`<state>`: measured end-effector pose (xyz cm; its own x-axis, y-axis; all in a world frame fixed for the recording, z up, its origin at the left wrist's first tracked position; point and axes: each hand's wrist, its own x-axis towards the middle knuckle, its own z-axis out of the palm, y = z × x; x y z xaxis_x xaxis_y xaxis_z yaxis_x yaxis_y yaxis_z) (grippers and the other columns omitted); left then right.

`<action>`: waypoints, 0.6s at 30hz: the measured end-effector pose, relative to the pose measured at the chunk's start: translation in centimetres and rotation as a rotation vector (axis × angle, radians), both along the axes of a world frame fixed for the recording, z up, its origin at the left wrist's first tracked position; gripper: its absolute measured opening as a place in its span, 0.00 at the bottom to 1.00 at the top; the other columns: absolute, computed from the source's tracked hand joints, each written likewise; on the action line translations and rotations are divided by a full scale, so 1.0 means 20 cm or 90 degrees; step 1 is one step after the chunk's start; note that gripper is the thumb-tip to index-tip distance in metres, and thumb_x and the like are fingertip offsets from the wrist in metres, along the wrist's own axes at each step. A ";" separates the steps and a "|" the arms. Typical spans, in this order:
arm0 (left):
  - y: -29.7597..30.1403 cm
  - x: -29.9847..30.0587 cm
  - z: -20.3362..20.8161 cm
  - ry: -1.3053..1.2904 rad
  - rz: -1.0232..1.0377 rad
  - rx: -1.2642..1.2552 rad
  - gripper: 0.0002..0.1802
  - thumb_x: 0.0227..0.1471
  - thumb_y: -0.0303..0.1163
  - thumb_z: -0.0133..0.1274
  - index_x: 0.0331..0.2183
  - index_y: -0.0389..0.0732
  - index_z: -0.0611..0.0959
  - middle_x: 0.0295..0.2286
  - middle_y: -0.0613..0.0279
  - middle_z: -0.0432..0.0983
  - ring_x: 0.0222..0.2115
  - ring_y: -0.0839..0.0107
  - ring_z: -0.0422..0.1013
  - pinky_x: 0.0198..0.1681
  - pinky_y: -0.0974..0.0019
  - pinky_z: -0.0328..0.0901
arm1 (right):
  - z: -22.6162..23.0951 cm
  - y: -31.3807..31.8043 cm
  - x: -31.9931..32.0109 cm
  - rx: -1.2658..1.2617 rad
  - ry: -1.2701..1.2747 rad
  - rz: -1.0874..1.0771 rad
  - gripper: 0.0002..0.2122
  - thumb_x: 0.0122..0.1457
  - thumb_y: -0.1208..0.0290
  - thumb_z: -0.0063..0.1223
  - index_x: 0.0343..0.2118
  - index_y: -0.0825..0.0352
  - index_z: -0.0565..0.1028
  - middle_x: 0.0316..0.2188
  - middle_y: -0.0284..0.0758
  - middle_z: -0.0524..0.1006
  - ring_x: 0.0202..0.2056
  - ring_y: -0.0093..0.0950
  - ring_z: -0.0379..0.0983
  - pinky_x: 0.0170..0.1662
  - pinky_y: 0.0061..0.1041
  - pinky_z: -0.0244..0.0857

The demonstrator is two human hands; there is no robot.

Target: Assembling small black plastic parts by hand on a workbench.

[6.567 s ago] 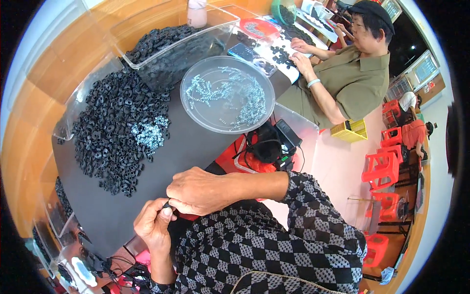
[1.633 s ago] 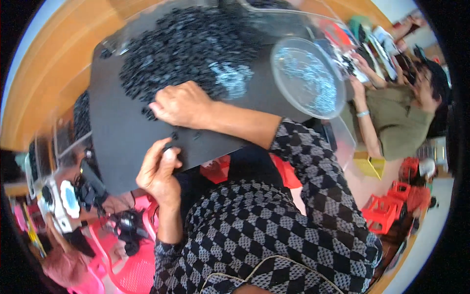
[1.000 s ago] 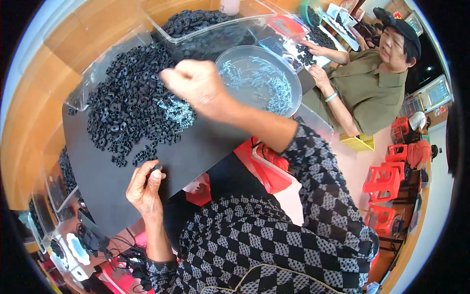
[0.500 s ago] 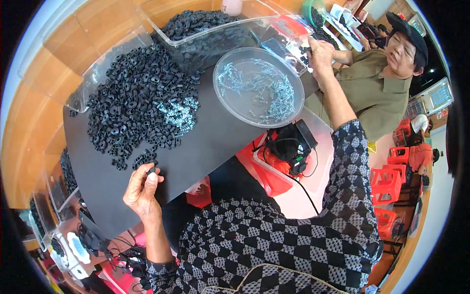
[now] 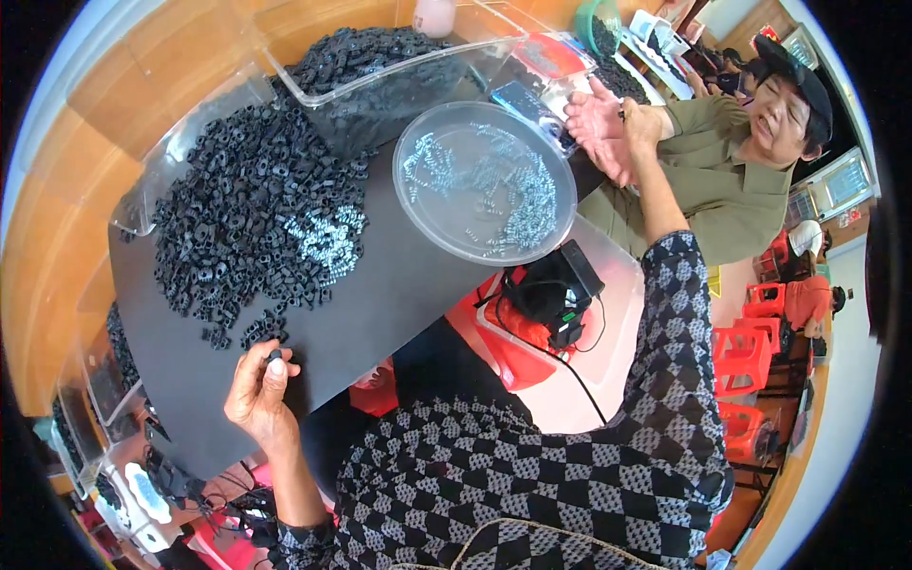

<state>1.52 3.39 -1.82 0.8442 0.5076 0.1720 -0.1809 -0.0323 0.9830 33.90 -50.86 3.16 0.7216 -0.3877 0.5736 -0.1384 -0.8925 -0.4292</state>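
Note:
My left hand (image 5: 258, 391) is at the front edge of the dark board, thumb and finger pinching a small black plastic part (image 5: 275, 355). Just beyond it lies a big heap of similar black parts (image 5: 228, 209), with a cluster of small metal springs (image 5: 328, 245) on its right side. A round clear lid (image 5: 456, 214) holding more springs sits right of the heap. My right hand (image 5: 643, 128) reaches out to the far right, closed beside a co-worker's open palm (image 5: 597, 123). Something small and dark shows at its fingertips, too small to name.
A clear bin (image 5: 380, 81) full of black parts stands behind the heap. A co-worker in an olive shirt (image 5: 727, 204) sits at the right. Below the board's edge are a black device with cables (image 5: 556, 290) and a red container (image 5: 518, 366). Red stools (image 5: 741, 359) stand farther right.
The co-worker's open palm has come into sight beside my right hand, which has shifted slightly right and down. My left hand still pinches the part; the whole view has shifted a little.

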 end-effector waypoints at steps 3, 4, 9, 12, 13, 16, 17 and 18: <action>0.00 -0.01 -0.01 0.004 0.015 0.004 0.12 0.46 0.25 0.58 0.35 0.30 0.80 0.27 0.57 0.73 0.23 0.72 0.70 0.27 0.72 0.68 | -0.03 0.18 0.01 0.039 -0.032 0.041 0.22 0.51 0.54 0.44 0.24 0.72 0.78 0.23 0.52 0.75 0.29 0.45 0.74 0.37 0.38 0.64; 0.00 -0.01 -0.01 0.005 0.017 0.007 0.12 0.46 0.26 0.58 0.35 0.30 0.80 0.27 0.57 0.73 0.23 0.72 0.70 0.27 0.73 0.68 | -0.01 0.19 0.01 -0.007 0.019 0.012 0.21 0.51 0.54 0.44 0.24 0.71 0.79 0.23 0.51 0.75 0.29 0.44 0.75 0.37 0.39 0.65; 0.00 0.01 -0.01 0.000 0.000 0.004 0.12 0.46 0.26 0.58 0.35 0.30 0.80 0.27 0.57 0.73 0.23 0.72 0.70 0.27 0.72 0.68 | -0.05 0.06 -0.01 -0.097 0.152 -0.036 0.23 0.54 0.50 0.44 0.28 0.69 0.79 0.27 0.50 0.77 0.33 0.42 0.75 0.39 0.37 0.66; 0.00 0.00 -0.01 -0.002 0.005 0.005 0.12 0.46 0.26 0.58 0.35 0.30 0.80 0.27 0.57 0.73 0.23 0.72 0.70 0.27 0.72 0.68 | 0.03 0.22 -0.10 -0.051 0.149 0.012 0.22 0.52 0.51 0.43 0.23 0.69 0.79 0.23 0.50 0.76 0.30 0.45 0.75 0.37 0.39 0.65; 0.00 0.01 -0.01 -0.005 0.003 0.010 0.12 0.46 0.27 0.58 0.34 0.30 0.80 0.27 0.57 0.73 0.24 0.72 0.70 0.27 0.72 0.68 | 0.02 0.20 -0.09 -0.051 0.138 0.009 0.24 0.53 0.50 0.43 0.24 0.70 0.79 0.24 0.50 0.76 0.30 0.43 0.75 0.37 0.38 0.65; 0.00 0.01 0.00 -0.009 -0.001 0.022 0.12 0.46 0.27 0.58 0.34 0.30 0.80 0.27 0.57 0.73 0.24 0.71 0.71 0.27 0.72 0.68 | -0.02 0.15 -0.07 -0.076 0.104 0.013 0.25 0.54 0.48 0.44 0.24 0.71 0.78 0.23 0.49 0.76 0.29 0.41 0.75 0.36 0.38 0.65; 0.00 0.01 -0.01 -0.011 -0.001 0.022 0.12 0.46 0.27 0.58 0.34 0.30 0.80 0.27 0.57 0.73 0.24 0.71 0.71 0.27 0.72 0.68 | -0.02 0.14 -0.06 -0.087 0.084 0.003 0.24 0.53 0.49 0.44 0.23 0.71 0.78 0.23 0.50 0.76 0.29 0.44 0.74 0.36 0.39 0.65; 0.00 0.00 -0.01 -0.015 -0.005 0.022 0.12 0.46 0.26 0.58 0.34 0.30 0.80 0.27 0.57 0.72 0.24 0.71 0.71 0.27 0.72 0.68 | -0.02 0.14 -0.06 -0.098 0.067 -0.007 0.24 0.53 0.50 0.44 0.22 0.71 0.77 0.23 0.52 0.75 0.30 0.47 0.74 0.36 0.41 0.64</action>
<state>1.57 3.41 -1.97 0.8434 0.4950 0.2090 -0.2040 -0.0648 0.9768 32.64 -48.05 2.66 0.7768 -0.3089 0.5488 -0.1851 -0.9449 -0.2700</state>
